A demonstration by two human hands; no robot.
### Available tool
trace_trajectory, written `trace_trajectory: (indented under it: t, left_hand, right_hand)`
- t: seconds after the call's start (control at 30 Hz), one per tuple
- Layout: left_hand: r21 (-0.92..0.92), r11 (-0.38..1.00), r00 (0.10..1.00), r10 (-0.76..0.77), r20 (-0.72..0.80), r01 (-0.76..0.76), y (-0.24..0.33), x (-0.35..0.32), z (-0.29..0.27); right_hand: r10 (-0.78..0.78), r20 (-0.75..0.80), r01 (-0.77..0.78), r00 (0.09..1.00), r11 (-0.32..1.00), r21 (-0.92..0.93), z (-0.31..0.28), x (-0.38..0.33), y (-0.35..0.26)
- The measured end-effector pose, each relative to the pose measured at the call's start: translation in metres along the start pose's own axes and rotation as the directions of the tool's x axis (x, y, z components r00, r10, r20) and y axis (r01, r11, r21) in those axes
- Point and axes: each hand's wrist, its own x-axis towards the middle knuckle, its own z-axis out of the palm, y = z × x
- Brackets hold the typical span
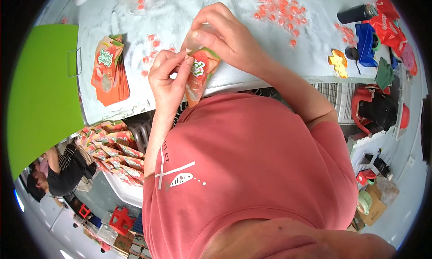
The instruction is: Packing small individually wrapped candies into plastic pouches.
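Both my hands hold one orange and green stand-up pouch [201,74] with a clear window, just above the front edge of the pale marble-look table [180,11]. My left hand [168,79] pinches its upper left edge. My right hand [220,34] grips the top from above, fingers curled over the opening. A stack of flat pouches of the same kind [109,70] lies on the table to the left. Small red wrapped candies [281,9] are scattered on the table beyond my right hand, and a few more candies [153,47] lie near my left hand.
A white bin [128,191] of filled pouches [112,151] stands below the table on the left. A green panel [42,92] lies far left. A black bottle [357,13], a blue tool [366,43], red bags and a yellow piece [338,62] sit at right. Another person [63,169] crouches lower left.
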Motion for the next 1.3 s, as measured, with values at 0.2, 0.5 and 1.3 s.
trace_trajectory:
  t: [0.2, 0.5, 1.3]
  left_hand:
    - [0.028, 1.0, 1.0, 0.01, 0.005, -0.01, -0.007, -0.001, -0.001]
    - [-0.046, 0.999, 1.0, 0.009, 0.026, -0.007, -0.004, 0.001, 0.002]
    - [0.07, 0.991, 0.851, -0.06, -0.522, 0.113, 0.039, -0.096, -0.144]
  right_hand:
    - [0.106, 0.125, -0.115, 0.986, 0.991, 0.067, 0.001, 0.01, -0.007]
    - [-0.05, 0.029, 0.045, 0.998, 0.984, 0.171, 0.006, 0.024, -0.01]
    - [-0.177, 0.381, 0.323, 0.908, 0.873, -0.366, 0.099, 0.006, 0.08]
